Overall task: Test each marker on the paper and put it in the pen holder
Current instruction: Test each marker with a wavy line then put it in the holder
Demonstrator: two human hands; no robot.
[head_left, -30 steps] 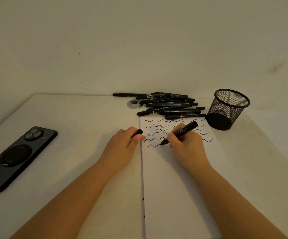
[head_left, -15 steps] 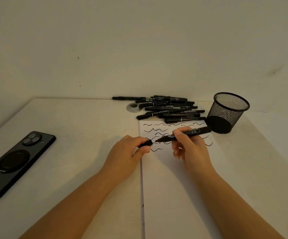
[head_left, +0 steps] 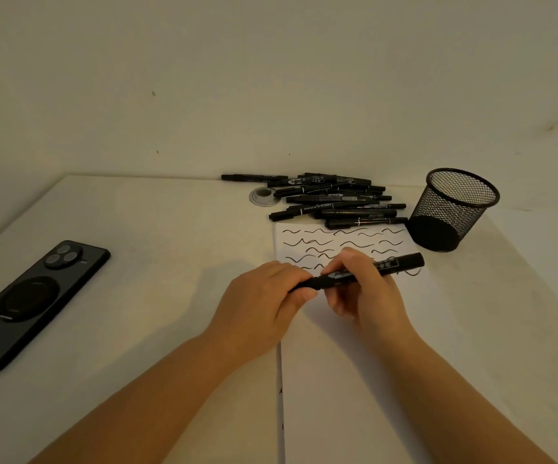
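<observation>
My right hand (head_left: 367,293) grips a black marker (head_left: 394,264) by its barrel, held nearly level just above the paper (head_left: 354,346). My left hand (head_left: 264,306) pinches the marker's cap (head_left: 304,285), which sits on the marker's left end. The white paper carries several rows of black wavy test strokes near its far edge. A pile of several black markers (head_left: 334,200) lies beyond the paper. The black mesh pen holder (head_left: 451,209) stands at the far right with nothing visible inside.
A black phone (head_left: 33,296) lies face down at the left of the white table (head_left: 157,249). A small round clear disc (head_left: 263,196) sits left of the marker pile. The wall rises right behind the table.
My right hand lifted the marker's tip off the paper and turned it level. My left hand brought the cap to the tip, and the two now meet.
</observation>
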